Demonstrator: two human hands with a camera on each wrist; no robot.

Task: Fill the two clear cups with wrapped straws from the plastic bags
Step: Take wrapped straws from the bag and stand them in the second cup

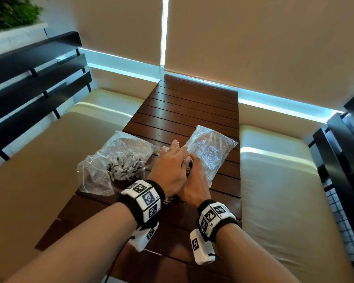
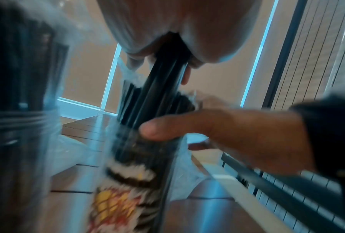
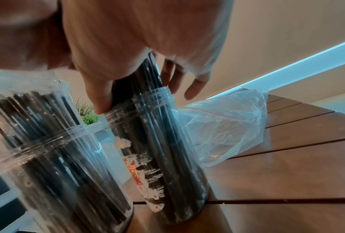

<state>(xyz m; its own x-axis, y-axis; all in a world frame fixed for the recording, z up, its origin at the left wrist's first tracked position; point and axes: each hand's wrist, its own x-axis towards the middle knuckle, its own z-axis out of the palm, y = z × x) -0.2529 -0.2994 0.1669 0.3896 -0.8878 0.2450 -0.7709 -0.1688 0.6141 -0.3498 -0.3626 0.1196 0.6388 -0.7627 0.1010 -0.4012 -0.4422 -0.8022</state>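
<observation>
Left hand (image 1: 172,160) grips a straw bundle (image 3: 147,75) entering the labelled cup (image 3: 167,157) on the tabletop (image 3: 287,173); right hand (image 2: 237,130) clasps that cup. Advise lowering vertically, cup kept braced.

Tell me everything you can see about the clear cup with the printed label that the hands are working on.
The printed clear cup stands upright on the slatted wooden table. It looks like ribbed transparent plastic with a worn red, yellow and white print. Black wrapped straws pack it, sticking out above the rim. The left hand holds the straw tops; the right hand holds its side.
</observation>
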